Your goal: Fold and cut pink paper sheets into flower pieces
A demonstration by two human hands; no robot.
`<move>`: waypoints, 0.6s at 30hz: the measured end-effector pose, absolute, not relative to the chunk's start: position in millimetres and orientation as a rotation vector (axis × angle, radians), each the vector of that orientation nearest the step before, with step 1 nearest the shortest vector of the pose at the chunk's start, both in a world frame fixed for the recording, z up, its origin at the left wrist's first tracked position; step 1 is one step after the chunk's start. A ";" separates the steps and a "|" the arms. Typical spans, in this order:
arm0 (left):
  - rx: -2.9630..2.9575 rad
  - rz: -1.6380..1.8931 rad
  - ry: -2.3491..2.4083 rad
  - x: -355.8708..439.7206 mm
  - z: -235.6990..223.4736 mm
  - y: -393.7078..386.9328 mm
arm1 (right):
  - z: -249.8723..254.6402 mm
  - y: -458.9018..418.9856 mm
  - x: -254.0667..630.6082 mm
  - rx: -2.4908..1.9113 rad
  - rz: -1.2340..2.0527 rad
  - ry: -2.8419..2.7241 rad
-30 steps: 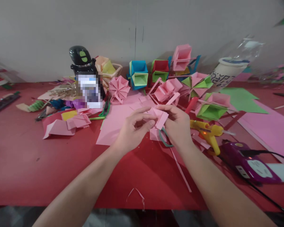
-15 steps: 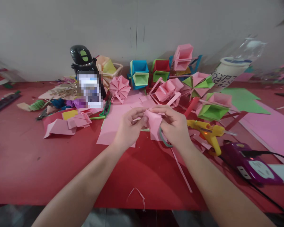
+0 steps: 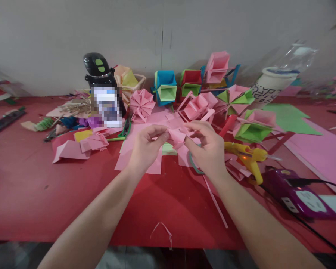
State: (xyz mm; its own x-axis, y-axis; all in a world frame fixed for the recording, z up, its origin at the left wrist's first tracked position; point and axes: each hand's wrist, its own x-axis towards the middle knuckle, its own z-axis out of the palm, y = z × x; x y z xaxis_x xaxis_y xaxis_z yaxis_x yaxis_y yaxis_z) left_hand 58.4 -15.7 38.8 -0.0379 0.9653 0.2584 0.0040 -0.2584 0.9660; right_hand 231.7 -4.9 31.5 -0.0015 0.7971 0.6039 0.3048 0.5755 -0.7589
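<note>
Both of my hands hold one small folded pink paper piece (image 3: 177,137) above the red table (image 3: 44,201). My left hand (image 3: 145,149) pinches its left side with thumb and fingers curled. My right hand (image 3: 208,149) pinches its right side with thumb and forefinger. Under the hands lies a flat pink paper sheet (image 3: 137,149) and a green-handled pair of scissors (image 3: 194,166), partly hidden by my right hand.
A yellow glue gun (image 3: 248,158) and a purple power strip (image 3: 296,194) lie to the right. Folded paper boxes and pinwheels (image 3: 201,97) crowd the back. A black bottle (image 3: 99,74), a clear plastic bottle (image 3: 280,82), and pink scraps (image 3: 81,145) sit on the table.
The pink piece has been turned and pressed smaller between the fingers. Both hands have shifted slightly up and apart.
</note>
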 end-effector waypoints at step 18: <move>1.416 1.427 1.129 56.6 36.7 -13.8 | 37.0 -13.6 227.3 -0.921 0.792 -1.559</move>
